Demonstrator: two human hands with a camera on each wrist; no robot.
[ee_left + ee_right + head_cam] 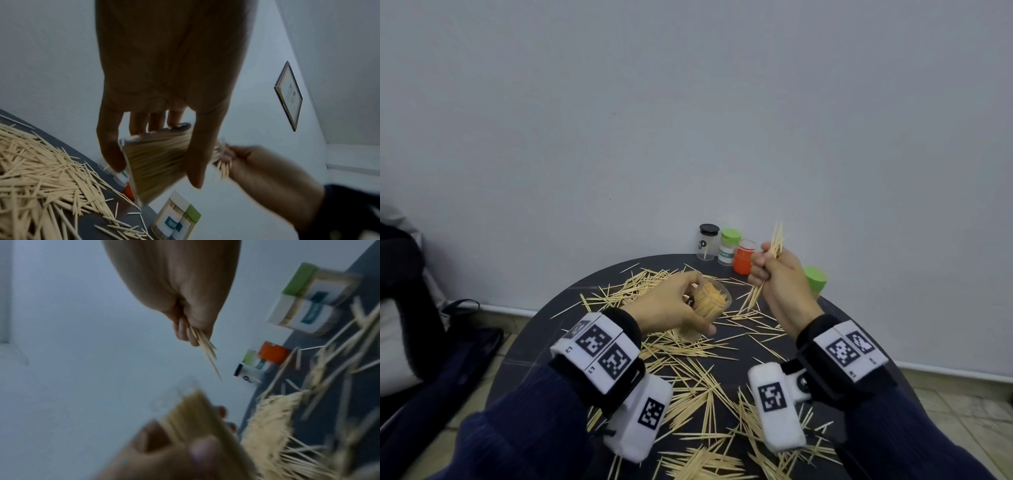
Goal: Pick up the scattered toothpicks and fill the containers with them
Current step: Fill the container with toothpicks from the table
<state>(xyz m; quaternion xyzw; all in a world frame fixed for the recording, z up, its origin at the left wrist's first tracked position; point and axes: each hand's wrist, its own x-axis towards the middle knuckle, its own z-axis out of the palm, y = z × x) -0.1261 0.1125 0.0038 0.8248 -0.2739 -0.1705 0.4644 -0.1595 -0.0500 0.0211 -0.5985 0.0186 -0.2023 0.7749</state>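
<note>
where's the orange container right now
In the head view, the orange container stands at the table's far edge, right of the green-lidded jar, just left of the raised right hand.

Home room, plain pale wall [688,120], framed picture [289,95], tiled floor [962,401], round dark table [544,335]

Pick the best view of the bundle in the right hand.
Head view: the bundle shows whole in the right hand, both ends out. Right wrist shows only its tips; left wrist shows blurred tips.

Right-wrist view's clear container [191,412] and toothpicks [271,418] motion-blurred.
</note>
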